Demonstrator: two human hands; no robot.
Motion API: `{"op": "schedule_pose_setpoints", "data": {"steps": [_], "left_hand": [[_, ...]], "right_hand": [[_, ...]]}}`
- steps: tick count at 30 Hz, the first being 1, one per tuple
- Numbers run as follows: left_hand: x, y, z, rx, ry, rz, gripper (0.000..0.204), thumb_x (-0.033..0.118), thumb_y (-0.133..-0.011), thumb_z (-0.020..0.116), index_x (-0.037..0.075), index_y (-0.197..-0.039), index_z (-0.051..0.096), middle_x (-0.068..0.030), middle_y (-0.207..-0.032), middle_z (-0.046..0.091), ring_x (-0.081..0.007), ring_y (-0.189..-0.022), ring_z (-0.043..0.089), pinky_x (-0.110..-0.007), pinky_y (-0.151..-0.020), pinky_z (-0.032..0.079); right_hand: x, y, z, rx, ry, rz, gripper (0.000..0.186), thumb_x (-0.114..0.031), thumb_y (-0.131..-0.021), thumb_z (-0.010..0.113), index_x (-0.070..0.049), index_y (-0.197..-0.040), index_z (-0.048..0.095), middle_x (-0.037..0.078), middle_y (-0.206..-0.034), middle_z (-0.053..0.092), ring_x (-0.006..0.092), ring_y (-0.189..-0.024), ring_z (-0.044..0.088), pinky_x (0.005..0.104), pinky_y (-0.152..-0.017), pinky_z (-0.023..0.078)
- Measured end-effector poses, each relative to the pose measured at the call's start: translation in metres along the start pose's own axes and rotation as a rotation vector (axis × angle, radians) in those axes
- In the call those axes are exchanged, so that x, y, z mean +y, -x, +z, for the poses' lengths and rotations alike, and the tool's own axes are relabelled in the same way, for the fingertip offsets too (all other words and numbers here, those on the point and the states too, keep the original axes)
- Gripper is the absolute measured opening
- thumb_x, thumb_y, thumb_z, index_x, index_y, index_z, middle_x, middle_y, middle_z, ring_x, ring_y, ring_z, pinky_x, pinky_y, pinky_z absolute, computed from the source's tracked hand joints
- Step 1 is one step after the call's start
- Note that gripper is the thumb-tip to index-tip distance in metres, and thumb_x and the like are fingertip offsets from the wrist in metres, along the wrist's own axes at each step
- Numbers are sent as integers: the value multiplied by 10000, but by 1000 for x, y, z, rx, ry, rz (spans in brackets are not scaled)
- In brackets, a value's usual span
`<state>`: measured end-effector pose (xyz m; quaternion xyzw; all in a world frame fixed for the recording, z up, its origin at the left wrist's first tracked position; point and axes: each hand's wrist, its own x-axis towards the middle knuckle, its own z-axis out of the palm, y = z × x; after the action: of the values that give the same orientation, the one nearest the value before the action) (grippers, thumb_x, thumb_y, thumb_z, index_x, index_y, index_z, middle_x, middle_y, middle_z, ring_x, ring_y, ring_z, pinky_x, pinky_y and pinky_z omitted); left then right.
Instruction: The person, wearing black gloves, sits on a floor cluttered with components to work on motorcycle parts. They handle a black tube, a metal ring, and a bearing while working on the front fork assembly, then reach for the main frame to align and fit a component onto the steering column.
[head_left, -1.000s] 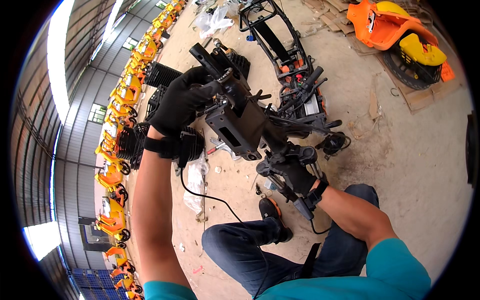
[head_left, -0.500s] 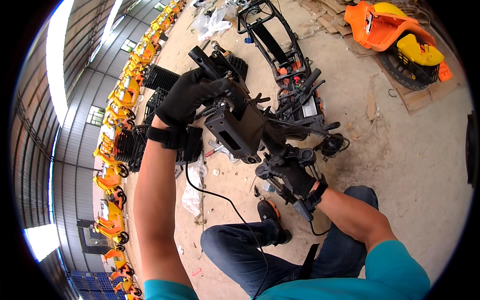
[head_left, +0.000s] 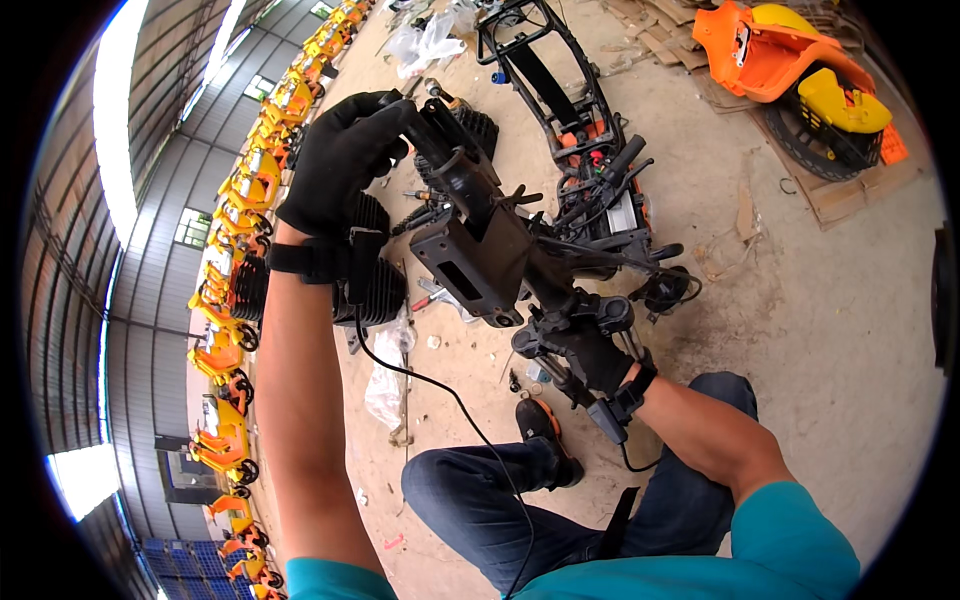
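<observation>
A black scooter frame's head end lies tilted before me, with a black tube (head_left: pixel 468 185) rising toward the upper left and a box-shaped bracket (head_left: pixel 470 262) below it. My left hand (head_left: pixel 345 165), in a black glove, has its fingers curled at the tube's upper end; the palm side is hidden. Lower right, my gloved right hand (head_left: pixel 598 358) is closed around the front fork (head_left: pixel 572 385) just under its clamp (head_left: pixel 612 312). The fork clamp sits at the lower end of the head part. Both wrists wear black straps with cables.
Behind stands a bare scooter frame (head_left: pixel 545 90) with handlebar and wiring. Orange and yellow body panels (head_left: pixel 770 55) and a wheel lie on cardboard at the right. Black ribbed parts (head_left: pixel 385 290) and plastic bags (head_left: pixel 388 380) are at left. Yellow scooters (head_left: pixel 225 350) line the wall.
My left hand has slid up and left, from beside the bracket to the tube's upper end, uncovering more of the tube. My right hand stays on the fork.
</observation>
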<state>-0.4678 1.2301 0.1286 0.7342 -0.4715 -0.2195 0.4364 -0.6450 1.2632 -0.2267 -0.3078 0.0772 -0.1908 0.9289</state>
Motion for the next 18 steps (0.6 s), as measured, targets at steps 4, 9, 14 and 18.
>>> {"op": "schedule_pose_setpoints", "data": {"steps": [4, 9, 14, 18], "left_hand": [[10, -6, -10, 40, -56, 40, 278, 218, -901, 674, 38, -1110, 638, 4, -843, 653, -88, -734, 601, -206, -665, 461], [8, -15, -47, 101, -404, 429, 427, 11, -887, 639, 30, -1301, 537, -78, -987, 686, -171, -888, 666, -274, -801, 526], [-18, 82, -18, 427, -1005, 552, 336, 72, -874, 667, 1, -1190, 578, -121, -974, 679, -176, -881, 681, -286, -734, 536], [-85, 162, 40, 329, -315, 313, 220, 100, -923, 586, -15, -1110, 587, -117, -962, 653, -191, -796, 642, -299, -628, 521]], "right_hand": [[-5, 2, 10, 23, 9, -1, 184, -13, -859, 643, -100, -1015, 596, 19, -1058, 582, 119, -1008, 572, 307, -945, 458], [3, -4, 7, -25, 24, -44, 228, -54, -902, 612, -55, -1129, 592, 36, -1115, 596, 130, -1034, 574, 299, -950, 460], [-11, 3, 12, -9, 54, -43, 309, -62, -905, 619, -31, -1209, 574, 40, -1161, 597, 139, -1065, 572, 304, -964, 461], [-8, 4, 14, -41, -84, -54, 160, -38, -901, 622, -92, -1049, 589, -6, -1028, 567, 106, -967, 557, 270, -909, 460]]}}
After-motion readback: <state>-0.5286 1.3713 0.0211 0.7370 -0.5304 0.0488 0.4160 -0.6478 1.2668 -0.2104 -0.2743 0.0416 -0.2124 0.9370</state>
